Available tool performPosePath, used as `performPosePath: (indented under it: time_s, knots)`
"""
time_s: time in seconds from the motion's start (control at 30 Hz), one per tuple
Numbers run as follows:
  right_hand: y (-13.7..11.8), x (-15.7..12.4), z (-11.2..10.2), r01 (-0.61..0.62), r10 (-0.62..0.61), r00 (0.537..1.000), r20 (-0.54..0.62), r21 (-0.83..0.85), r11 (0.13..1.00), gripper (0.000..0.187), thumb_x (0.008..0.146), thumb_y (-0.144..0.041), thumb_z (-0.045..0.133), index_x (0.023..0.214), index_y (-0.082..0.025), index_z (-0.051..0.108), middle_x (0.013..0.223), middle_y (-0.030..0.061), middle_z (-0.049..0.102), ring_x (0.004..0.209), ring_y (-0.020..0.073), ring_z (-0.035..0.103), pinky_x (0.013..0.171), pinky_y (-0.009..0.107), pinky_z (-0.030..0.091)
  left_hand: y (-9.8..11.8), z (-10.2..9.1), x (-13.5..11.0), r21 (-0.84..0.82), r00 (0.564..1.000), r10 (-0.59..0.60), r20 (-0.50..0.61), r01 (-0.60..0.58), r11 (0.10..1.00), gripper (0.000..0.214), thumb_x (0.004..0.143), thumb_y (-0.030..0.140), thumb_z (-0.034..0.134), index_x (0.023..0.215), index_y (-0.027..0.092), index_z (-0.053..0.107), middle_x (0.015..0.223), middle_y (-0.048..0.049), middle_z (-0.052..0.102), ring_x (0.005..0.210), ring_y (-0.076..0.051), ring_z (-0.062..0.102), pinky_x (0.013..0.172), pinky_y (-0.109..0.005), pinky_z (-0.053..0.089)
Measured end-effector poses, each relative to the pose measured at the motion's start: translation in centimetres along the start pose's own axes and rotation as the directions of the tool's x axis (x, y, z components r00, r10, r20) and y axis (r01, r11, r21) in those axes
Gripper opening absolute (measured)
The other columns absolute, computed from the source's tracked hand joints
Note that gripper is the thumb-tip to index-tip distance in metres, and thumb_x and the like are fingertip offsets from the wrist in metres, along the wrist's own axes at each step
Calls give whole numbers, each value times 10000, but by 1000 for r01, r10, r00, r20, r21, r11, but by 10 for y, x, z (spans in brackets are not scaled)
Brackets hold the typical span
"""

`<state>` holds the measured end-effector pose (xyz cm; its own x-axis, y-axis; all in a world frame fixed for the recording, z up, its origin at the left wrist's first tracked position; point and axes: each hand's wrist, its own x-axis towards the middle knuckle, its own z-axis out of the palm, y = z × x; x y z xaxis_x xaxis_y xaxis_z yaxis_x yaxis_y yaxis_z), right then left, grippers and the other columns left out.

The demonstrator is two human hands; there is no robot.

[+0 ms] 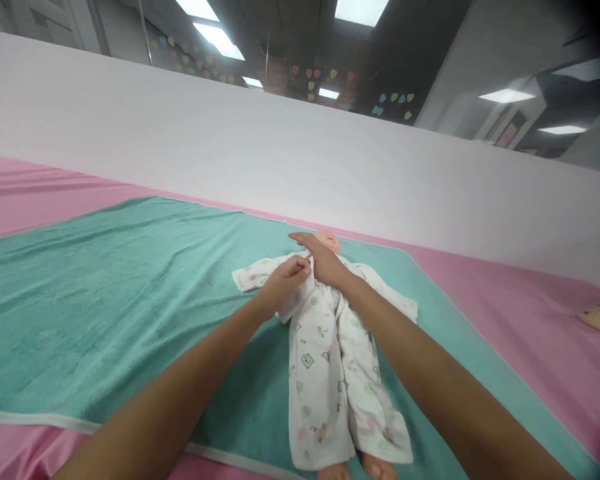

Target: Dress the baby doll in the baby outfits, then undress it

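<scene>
Both hands work at the chest of the doll [329, 241], which lies lengthwise on the teal towel [105, 300], head far, feet near. Left hand [286, 277] pinches the sleepsuit [315, 360] front. Right hand [323, 261] touches beside it, fingers flat, gripping nothing.

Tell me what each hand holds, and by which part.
The left hand pinches the white printed suit by its front edge at the chest. The right hand rests on the chest; no grip shows.
</scene>
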<state>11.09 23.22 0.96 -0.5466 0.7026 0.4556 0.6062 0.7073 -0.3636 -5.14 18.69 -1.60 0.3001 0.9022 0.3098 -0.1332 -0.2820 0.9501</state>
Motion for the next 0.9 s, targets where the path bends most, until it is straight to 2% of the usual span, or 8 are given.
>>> performPosePath:
  time_s: [0.1, 0.2, 0.33, 0.4, 0.47, 0.57, 0.7, 0.9]
  knots:
    - [0, -4, -1, -18, 19, 1000, 19, -10, 1000, 562, 653, -47, 422, 1137, -261, 611, 1192, 21, 606, 1127, 211, 502, 913, 370, 423, 4, 4, -7, 26, 988, -58, 144, 55, 998, 239, 817, 431, 522, 766, 198, 522, 669, 18, 493, 566, -108, 451, 558, -239, 379]
    - [9, -11, -1, -139, 131, 979, -154, -44, 989, 393, 661, -61, 424, 892, -238, 687, 974, 18, 678, 997, 211, 551, 904, 372, 405, 6, -2, -10, 101, 985, -111, 133, 98, 990, 279, 821, 478, 505, 845, 204, 551, 653, 16, 480, 558, -123, 454, 541, -256, 381]
    - [19, -16, 1, -277, 273, 843, -464, 61, 959, 315, 719, -126, 433, 887, -233, 676, 993, 25, 671, 996, 216, 547, 927, 374, 385, 4, -1, -11, 387, 986, -73, 149, 10, 922, 361, 689, 459, 678, 932, 227, 546, 746, 7, 515, 643, -148, 464, 553, -250, 359]
    - [20, -18, 0, -315, 339, 774, -535, 139, 939, 291, 739, -162, 441, 910, -230, 666, 1015, 33, 660, 997, 218, 541, 892, 358, 405, 2, 3, -12, 507, 989, -26, 148, -54, 860, 352, 663, 428, 703, 908, 230, 546, 833, -10, 549, 707, -171, 482, 574, -258, 355]
    - [20, -18, -1, -337, 384, 738, -555, 189, 922, 290, 749, -170, 434, 926, -232, 656, 1028, 34, 653, 993, 217, 539, 873, 347, 413, 1, 8, -12, 560, 995, 6, 99, -60, 826, 193, 747, 387, 616, 824, 224, 545, 805, -9, 562, 715, -180, 485, 588, -265, 346]
    - [19, -19, -2, -342, 377, 752, -541, 168, 925, 298, 752, -155, 411, 909, -235, 651, 1023, 35, 652, 998, 221, 528, 876, 347, 406, 9, 10, -14, 465, 995, -74, 65, 36, 884, 187, 819, 358, 516, 706, 209, 518, 674, 7, 523, 641, -161, 466, 567, -261, 342]
    - [17, -19, -2, -293, 291, 817, -498, 77, 953, 245, 733, -120, 410, 749, -230, 628, 933, 26, 657, 982, 212, 529, 907, 336, 383, 30, 9, -19, 85, 948, -204, 244, 188, 978, 241, 789, 437, 580, 826, 199, 590, 726, -8, 560, 614, -147, 507, 540, -261, 385]
    - [20, -19, 1, -297, 260, 840, -475, -2, 955, 218, 706, -81, 412, 667, -216, 579, 858, 25, 635, 887, 183, 546, 958, 324, 347, 30, -4, -18, 52, 781, -342, 522, 372, 927, 329, 721, 375, 679, 982, 177, 705, 866, -92, 653, 709, -197, 589, 655, -341, 481]
